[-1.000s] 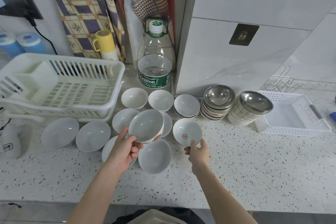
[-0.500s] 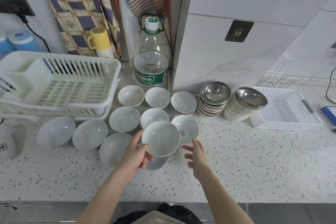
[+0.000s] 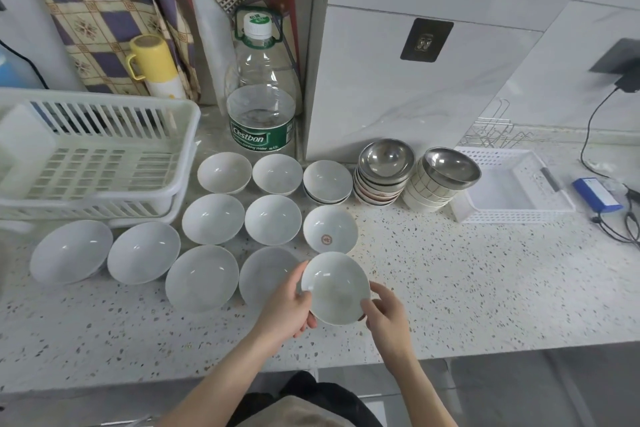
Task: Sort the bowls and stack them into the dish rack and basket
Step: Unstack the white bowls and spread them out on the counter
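Observation:
A white bowl is held above the counter's front middle. My left hand grips its left rim, thumb over the edge. My right hand holds its right rim with curled fingers. Just beyond lies a bowl with a red mark inside. Several white bowls are spread over the counter to the left. Two stacks topped by steel bowls stand at the back right. The white dish rack sits at the left, the white basket at the right.
A large water bottle and a yellow flask stand at the back by hanging cloths. A blue pack with cables lies at the far right. The counter's front edge runs just below my hands.
My left hand has carried the bowl to the right and lower, and my right hand has come up and taken hold of its right rim. The view has shifted right.

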